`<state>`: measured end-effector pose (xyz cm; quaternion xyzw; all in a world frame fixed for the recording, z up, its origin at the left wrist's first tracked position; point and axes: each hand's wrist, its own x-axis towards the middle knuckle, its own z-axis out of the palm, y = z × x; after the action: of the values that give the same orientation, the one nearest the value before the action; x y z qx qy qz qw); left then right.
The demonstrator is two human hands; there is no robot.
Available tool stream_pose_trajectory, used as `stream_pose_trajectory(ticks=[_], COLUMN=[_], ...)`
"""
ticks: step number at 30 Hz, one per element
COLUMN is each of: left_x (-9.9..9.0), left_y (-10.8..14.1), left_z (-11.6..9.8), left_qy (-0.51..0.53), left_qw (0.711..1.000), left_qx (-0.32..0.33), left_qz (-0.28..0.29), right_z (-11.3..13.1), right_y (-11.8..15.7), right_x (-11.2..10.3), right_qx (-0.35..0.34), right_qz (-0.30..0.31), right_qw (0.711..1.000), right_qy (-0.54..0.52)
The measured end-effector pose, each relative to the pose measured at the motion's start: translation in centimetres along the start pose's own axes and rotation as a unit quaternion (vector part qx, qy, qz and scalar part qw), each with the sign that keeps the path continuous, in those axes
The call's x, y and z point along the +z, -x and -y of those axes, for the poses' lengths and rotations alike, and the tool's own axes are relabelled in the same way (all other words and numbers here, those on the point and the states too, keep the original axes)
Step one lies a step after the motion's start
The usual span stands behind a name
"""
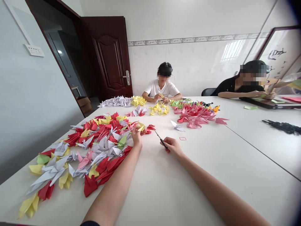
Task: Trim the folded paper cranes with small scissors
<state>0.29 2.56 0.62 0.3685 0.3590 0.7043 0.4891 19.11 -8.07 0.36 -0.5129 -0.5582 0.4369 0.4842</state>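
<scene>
My left hand (137, 135) is closed, its fingertips pinching a yellow paper crane (141, 126) over the right edge of a big spread of folded paper cranes. In my right hand (172, 146), whose fingers are wrapped round it, is a slim tool with a black handle (164, 143) and a thin metal shaft. Its tip points up and left, a short way to the right of the yellow crane, near a red crane (150, 128). What kind of tool it is, I cannot make out. Red, white, yellow, pink and green cranes (101, 133) lie left of my left hand.
Beyond my hands lie a pink crane pile (195, 113), yellow cranes (159, 109) and a lone white crane (178, 126). A person (162, 83) sits across the white table (202, 188); another person (242, 81) works at the right. A black bundle (283, 126) lies at the right.
</scene>
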Motion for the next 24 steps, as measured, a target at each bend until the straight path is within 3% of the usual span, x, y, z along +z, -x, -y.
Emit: stream_pose_trajectory(ticks=[7,12,19,24], left_x=[0.1,0.4,0.5,0.2], left_y=[0.6,0.6,0.6,0.5], left_z=[-0.1,-0.3,-0.5,-0.5], left_qy=[0.007,0.008,-0.012,-0.034], left_qw=[0.999,0.999,0.998,0.999], left_qx=[-0.019,-0.024,-0.024,-0.012], left_qz=[0.026,0.032,0.055,0.041], right_z=[0.0,-0.7,-0.4,-0.1], right_y=[0.0,-0.4,-0.2,0.4], right_x=[0.0,0.0,0.2,0.5], right_qx=[-0.011,-0.02,-0.015,-0.115], right_qz=[0.05,0.051,0.028,-0.06], right_qw=[0.998,0.996,0.995,0.979], right_qy=[0.032,0.068,0.095,0.158])
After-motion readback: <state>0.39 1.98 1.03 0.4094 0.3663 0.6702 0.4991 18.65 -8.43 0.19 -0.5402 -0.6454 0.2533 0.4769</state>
